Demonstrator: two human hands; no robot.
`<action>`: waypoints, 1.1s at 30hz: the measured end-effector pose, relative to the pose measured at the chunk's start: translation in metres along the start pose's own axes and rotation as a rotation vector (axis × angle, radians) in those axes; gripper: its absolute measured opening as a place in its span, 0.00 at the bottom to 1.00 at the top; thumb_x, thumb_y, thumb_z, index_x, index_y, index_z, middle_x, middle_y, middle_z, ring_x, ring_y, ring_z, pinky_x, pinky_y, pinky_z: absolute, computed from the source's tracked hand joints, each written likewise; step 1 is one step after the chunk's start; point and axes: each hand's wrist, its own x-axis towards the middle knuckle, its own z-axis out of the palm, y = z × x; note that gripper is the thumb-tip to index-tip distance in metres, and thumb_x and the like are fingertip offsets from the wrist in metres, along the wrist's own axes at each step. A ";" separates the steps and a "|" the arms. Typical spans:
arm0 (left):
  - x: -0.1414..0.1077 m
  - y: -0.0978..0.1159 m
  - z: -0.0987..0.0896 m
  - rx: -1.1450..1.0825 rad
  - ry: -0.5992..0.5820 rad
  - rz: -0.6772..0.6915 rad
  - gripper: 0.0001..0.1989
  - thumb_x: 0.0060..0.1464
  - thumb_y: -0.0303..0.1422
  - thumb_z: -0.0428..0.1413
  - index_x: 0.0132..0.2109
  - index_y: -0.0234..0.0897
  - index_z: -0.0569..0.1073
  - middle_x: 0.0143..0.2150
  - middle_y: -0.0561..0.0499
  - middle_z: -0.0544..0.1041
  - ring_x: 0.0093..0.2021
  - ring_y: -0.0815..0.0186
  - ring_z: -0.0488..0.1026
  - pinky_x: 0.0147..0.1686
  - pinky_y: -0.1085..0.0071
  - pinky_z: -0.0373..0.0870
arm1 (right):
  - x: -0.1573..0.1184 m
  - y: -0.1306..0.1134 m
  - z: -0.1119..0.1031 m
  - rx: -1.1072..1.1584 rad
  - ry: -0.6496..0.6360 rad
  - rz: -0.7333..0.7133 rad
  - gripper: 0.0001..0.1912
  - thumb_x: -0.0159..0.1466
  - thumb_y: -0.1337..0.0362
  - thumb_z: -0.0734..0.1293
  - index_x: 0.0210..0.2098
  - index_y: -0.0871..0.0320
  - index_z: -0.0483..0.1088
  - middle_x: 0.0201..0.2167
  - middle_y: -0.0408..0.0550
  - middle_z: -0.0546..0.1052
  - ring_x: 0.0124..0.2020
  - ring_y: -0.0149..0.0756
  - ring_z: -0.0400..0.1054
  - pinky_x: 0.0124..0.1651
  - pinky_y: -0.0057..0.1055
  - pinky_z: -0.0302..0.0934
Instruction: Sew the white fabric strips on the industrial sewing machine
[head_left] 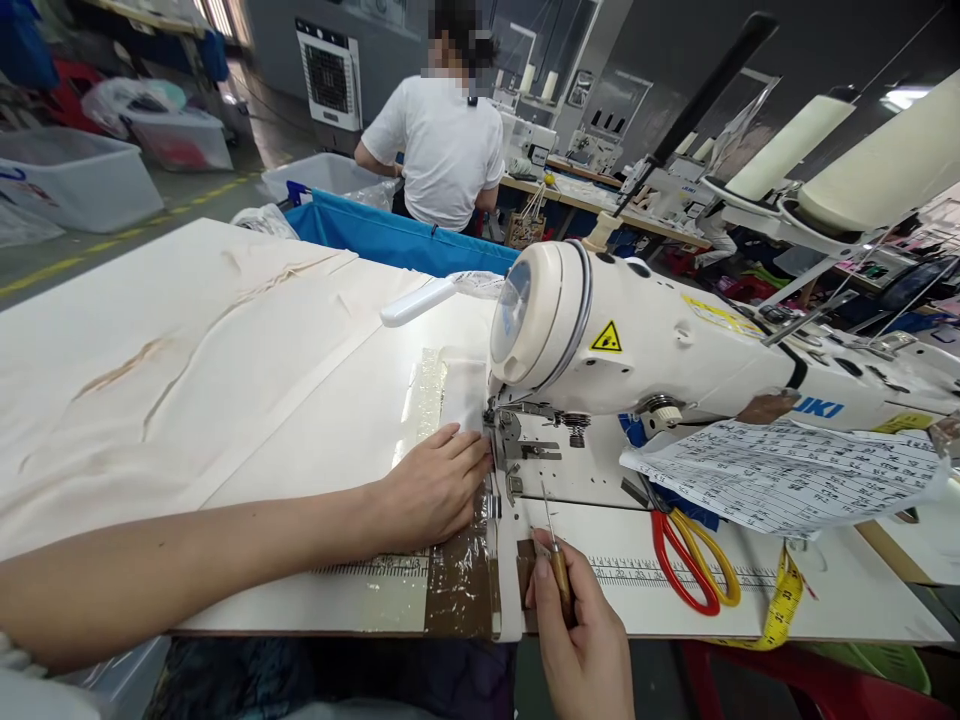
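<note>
My left hand [442, 485] lies palm down beside the needle area of a white sewing machine [637, 335], fingers stretched out and pressing on pale cloth. A broad cream fabric [255, 370] spreads over the table to its left. In my right hand [585, 640], near the table's front edge, is an awl with a wooden handle [561, 580], its thin metal point aimed away from me toward the machine bed. Between my hands a narrow white strip [510, 585] runs down to the table edge. My left fingertips partly hide the cloth by the presser foot.
Right of my hands lie scissors with red and yellow handles [682, 560], a yellow tape measure [784, 600] and a handwritten paper sheet [787, 475]. A white-handled tool [416, 303] rests behind the fabric. Beyond stand a blue cloth bin [397, 235] and a seated person [446, 150].
</note>
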 end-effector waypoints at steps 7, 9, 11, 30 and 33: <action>0.004 -0.006 0.004 -0.033 0.021 -0.046 0.21 0.64 0.33 0.47 0.58 0.23 0.69 0.59 0.35 0.70 0.58 0.52 0.66 0.60 0.56 0.60 | 0.001 -0.011 0.012 0.072 0.069 -0.049 0.26 0.69 0.47 0.58 0.60 0.54 0.64 0.47 0.53 0.79 0.46 0.39 0.76 0.40 0.26 0.69; 0.006 -0.008 0.003 -0.058 0.015 -0.070 0.21 0.63 0.31 0.47 0.57 0.22 0.69 0.57 0.36 0.71 0.56 0.53 0.67 0.58 0.57 0.63 | 0.006 -0.013 0.017 0.042 0.063 -0.158 0.21 0.70 0.51 0.58 0.56 0.54 0.67 0.48 0.53 0.79 0.47 0.38 0.75 0.40 0.26 0.69; 0.008 -0.010 0.003 -0.084 0.000 -0.084 0.21 0.62 0.31 0.47 0.57 0.21 0.69 0.55 0.36 0.71 0.54 0.53 0.68 0.55 0.58 0.66 | 0.013 -0.014 0.023 -0.033 0.046 -0.331 0.15 0.71 0.56 0.58 0.51 0.54 0.70 0.47 0.52 0.79 0.45 0.37 0.75 0.38 0.25 0.69; 0.012 -0.017 0.003 -0.138 0.004 -0.088 0.16 0.62 0.28 0.47 0.52 0.24 0.72 0.53 0.37 0.72 0.52 0.54 0.69 0.50 0.59 0.69 | 0.038 -0.033 0.049 -0.689 0.171 -0.871 0.19 0.71 0.69 0.53 0.46 0.67 0.74 0.33 0.52 0.79 0.22 0.34 0.74 0.17 0.28 0.61; 0.011 -0.019 0.005 -0.135 0.005 -0.107 0.17 0.61 0.30 0.48 0.54 0.24 0.71 0.52 0.37 0.72 0.52 0.54 0.68 0.51 0.58 0.69 | 0.034 -0.035 0.053 -0.810 0.189 -0.839 0.20 0.70 0.71 0.52 0.48 0.66 0.74 0.33 0.53 0.79 0.21 0.36 0.74 0.16 0.29 0.58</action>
